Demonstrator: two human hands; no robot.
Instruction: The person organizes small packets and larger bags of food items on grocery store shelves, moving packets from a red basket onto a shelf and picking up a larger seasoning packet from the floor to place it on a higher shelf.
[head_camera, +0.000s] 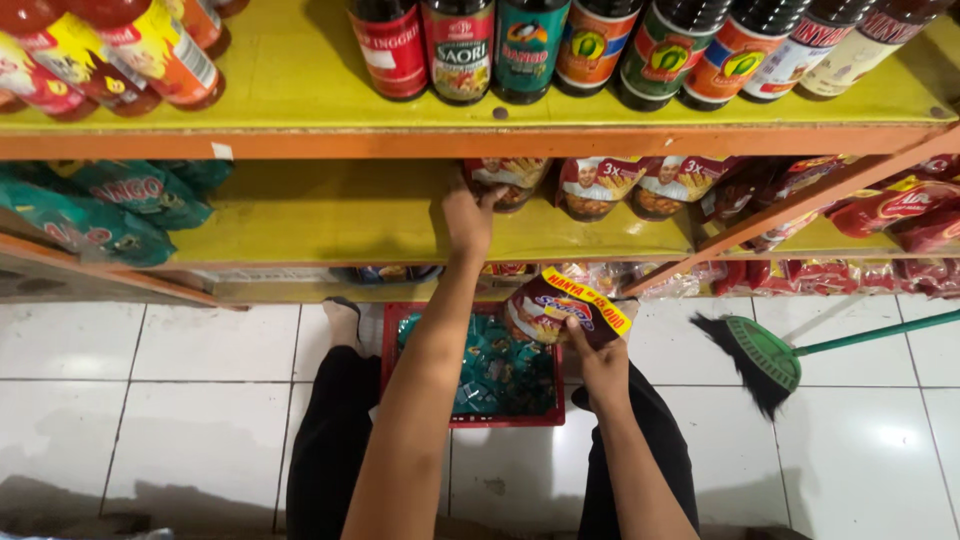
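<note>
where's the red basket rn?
In the head view the red basket sits on the white tiled floor between the person's knees, bottom centre, below the right hand and its sauce pouch.

left arm stretched forward, hand (468, 215) grip closed | right arm bent, hand (600, 365) grip clasped, raised

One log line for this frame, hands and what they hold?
left hand: on shelf pouch | right hand: holds pouch | red basket below
</note>
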